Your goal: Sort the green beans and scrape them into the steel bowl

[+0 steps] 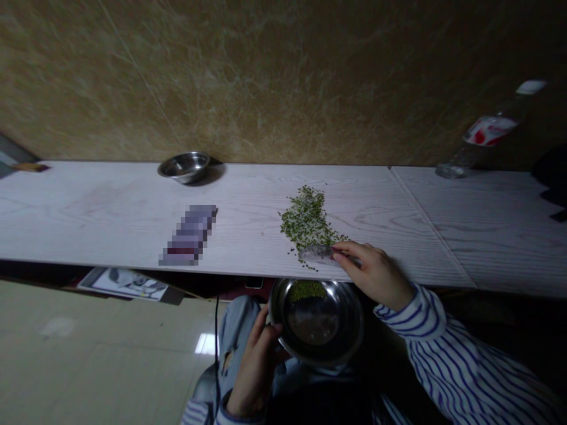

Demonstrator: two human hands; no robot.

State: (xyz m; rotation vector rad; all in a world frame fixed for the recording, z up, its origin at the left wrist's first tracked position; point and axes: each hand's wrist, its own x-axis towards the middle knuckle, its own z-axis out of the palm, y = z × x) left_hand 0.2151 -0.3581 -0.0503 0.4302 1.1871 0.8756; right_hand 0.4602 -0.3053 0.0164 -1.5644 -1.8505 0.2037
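Observation:
Small green beans (305, 215) lie scattered in a loose patch on the white wood-grain table (248, 236). My right hand (374, 271) is closed on one end of a flat, see-through strip (315, 254), which rests at the near side of the patch; its exact kind I cannot make out. Below the table's front edge, over my lap, is a shiny steel bowl (316, 348). My left hand (261, 360) grips the bowl's left rim. More green beans (308, 290) sit inside it, gathered at the far side.
A smaller steel bowl (185, 168) stands by the wall at the left. Nearer the front edge lies a blurred-out flat object (189, 235). A clear plastic bottle (489, 130) stands upright at the right. An open compartment with papers (128, 284) shows under the table.

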